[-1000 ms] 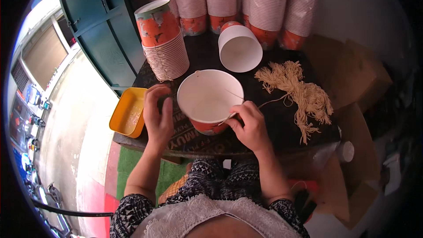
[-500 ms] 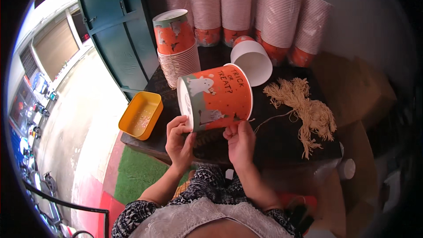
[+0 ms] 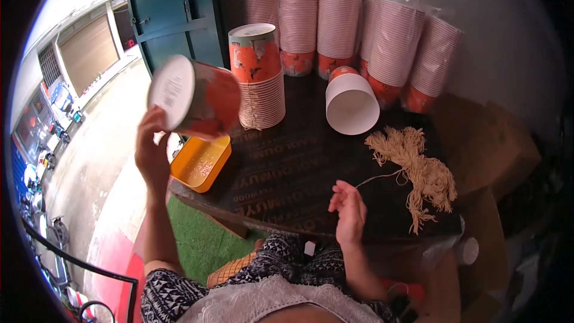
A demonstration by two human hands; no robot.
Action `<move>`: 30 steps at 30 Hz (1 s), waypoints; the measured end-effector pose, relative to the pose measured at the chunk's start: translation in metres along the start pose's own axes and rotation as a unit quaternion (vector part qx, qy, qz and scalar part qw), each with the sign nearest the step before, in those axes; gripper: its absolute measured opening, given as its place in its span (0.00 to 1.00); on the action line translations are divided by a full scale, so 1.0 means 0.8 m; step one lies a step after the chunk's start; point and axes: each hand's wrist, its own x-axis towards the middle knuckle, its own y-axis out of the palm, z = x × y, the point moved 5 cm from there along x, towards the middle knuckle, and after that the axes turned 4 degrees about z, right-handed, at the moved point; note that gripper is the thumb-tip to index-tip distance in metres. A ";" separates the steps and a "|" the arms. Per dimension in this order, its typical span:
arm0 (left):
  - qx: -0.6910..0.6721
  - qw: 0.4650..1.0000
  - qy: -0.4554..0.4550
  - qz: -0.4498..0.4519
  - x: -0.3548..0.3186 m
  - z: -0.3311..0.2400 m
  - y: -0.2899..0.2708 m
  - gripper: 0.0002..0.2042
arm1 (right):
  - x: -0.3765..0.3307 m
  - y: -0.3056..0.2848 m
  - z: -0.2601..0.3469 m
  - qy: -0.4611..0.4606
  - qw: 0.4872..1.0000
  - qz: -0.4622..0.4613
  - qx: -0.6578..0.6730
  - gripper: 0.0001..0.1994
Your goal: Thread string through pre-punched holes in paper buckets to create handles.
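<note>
An orange and grey-green paper bucket (image 3: 215, 98) with a ghost print hangs tilted at the left. My left hand (image 3: 154, 143) grips it near its white base, which faces left. My right hand (image 3: 350, 209) is raised over the table's front, fingers loosely bent and apart. One loose strand of string (image 3: 382, 176) runs from a bundle of beige strings (image 3: 421, 173) toward that hand; whether they touch is hidden. Beyond the hands, a stack of upside-down buckets (image 3: 257, 60) stands at the left, strings hanging down its side. Another bucket (image 3: 353, 104) lies on its side, its white inside facing me.
Tall plastic-wrapped bucket stacks (image 3: 339, 24) line the back wall. A yellow tub (image 3: 203, 167) with small pale bits stands at the left edge of the dark table (image 3: 281, 173). Cardboard (image 3: 484, 137) lies at the right. A green metal door (image 3: 173, 18) stands at the far left.
The bucket has moved left, out of my right hand's reach, and turned so its base shows. My right hand's fingers have loosened from its rim. The view has shifted slightly.
</note>
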 end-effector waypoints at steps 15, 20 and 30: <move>0.006 0.999 0.018 0.044 0.239 0.172 0.009 0.06 | -0.018 -0.070 0.001 -0.018 0.994 -0.090 -0.053 0.15; -0.012 0.997 0.053 0.060 0.281 0.198 0.039 0.07 | -0.020 -0.068 -0.002 -0.021 0.991 -0.070 -0.112 0.15; -0.077 0.988 0.052 0.121 0.316 0.164 0.126 0.07 | -0.023 -0.060 0.005 -0.025 0.985 -0.028 -0.170 0.13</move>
